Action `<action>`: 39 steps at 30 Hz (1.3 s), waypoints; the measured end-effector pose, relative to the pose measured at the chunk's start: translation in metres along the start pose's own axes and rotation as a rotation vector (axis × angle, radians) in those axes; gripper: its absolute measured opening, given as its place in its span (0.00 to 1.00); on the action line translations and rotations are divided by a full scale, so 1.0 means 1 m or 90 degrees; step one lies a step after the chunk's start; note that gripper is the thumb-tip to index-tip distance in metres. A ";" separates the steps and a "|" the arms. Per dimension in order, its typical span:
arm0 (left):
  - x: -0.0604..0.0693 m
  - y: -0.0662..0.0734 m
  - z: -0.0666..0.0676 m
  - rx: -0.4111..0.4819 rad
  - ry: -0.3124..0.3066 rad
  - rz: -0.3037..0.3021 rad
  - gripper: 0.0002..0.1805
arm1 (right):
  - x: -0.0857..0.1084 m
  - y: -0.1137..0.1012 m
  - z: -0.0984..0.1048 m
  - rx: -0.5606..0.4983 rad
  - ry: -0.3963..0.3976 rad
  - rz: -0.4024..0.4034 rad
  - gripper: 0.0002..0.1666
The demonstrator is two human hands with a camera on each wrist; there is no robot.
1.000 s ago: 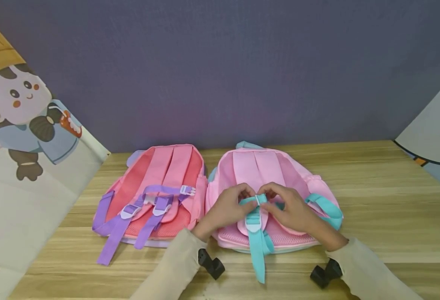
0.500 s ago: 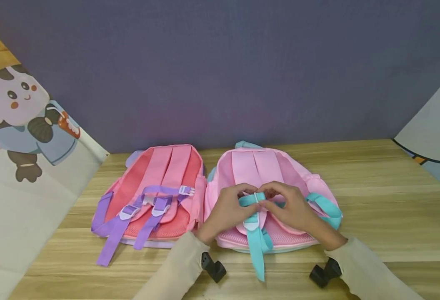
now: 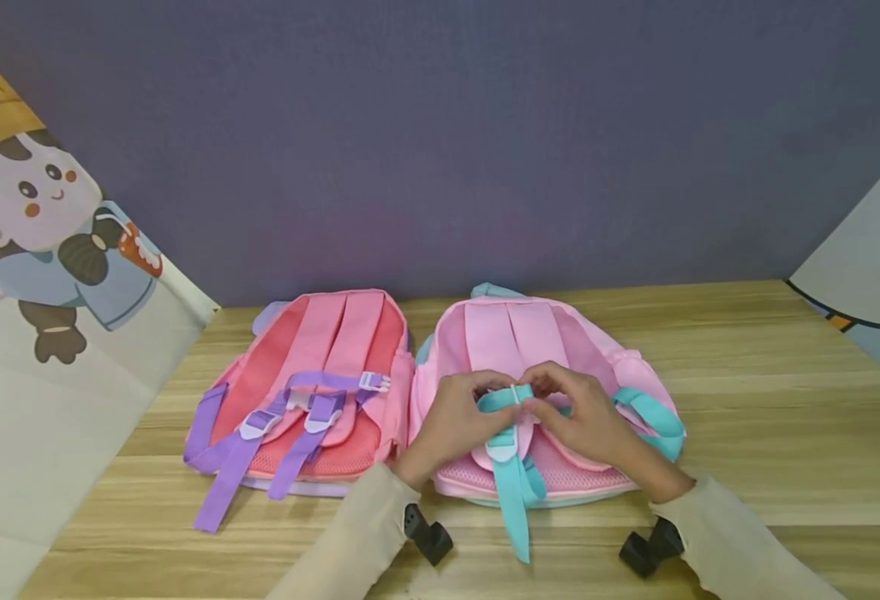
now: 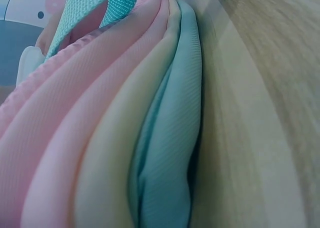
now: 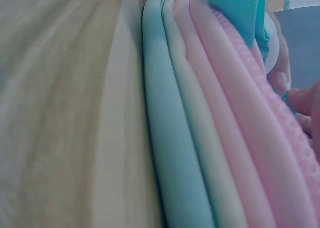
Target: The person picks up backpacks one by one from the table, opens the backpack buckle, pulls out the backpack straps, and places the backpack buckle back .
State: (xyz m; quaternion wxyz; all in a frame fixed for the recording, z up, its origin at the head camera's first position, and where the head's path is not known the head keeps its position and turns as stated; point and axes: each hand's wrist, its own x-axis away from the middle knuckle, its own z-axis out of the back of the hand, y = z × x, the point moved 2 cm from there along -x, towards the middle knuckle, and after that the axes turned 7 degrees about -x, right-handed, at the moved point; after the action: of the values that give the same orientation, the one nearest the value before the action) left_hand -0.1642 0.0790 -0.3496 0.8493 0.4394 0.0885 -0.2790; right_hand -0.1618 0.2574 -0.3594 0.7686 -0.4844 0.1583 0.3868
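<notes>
A light pink backpack (image 3: 447, 350) lies with its shoulder straps facing up. Over its lower middle, my left hand (image 3: 461, 421) and right hand (image 3: 582, 417) meet at a teal webbing strap (image 3: 496, 400). Both hands pinch the strap between thumb and fingers, one on each side of a small white clip (image 3: 515, 394). Just below sits a white adjuster buckle (image 3: 502, 448), with a loose teal tail (image 3: 513, 508) hanging over the bag's lower edge. In the right wrist view, fingertips (image 5: 301, 100) show at the edge; the left wrist view shows mainly the bag's layered side (image 4: 100, 112).
A coral pink backpack (image 3: 312, 333) with purple straps (image 3: 230, 479) and white buckles lies against the pink one's left side. Another teal strap (image 3: 653, 417) loops at the right. Both bags rest on a wooden table (image 3: 785, 417) before a dark blue-grey panel (image 3: 440, 150).
Compared with one second ago, my left thumb has shifted slightly, and the teal strap curves in a wider loop beside the white clip. The bags have not moved.
</notes>
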 end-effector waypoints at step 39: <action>0.000 -0.002 -0.001 -0.031 -0.016 -0.012 0.10 | 0.001 0.002 -0.001 -0.015 -0.046 0.006 0.03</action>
State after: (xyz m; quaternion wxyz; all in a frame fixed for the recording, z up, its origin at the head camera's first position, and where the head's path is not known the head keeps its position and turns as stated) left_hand -0.1652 0.0792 -0.3514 0.8583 0.4139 0.0883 -0.2901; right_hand -0.1629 0.2575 -0.3620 0.7661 -0.4788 0.1281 0.4092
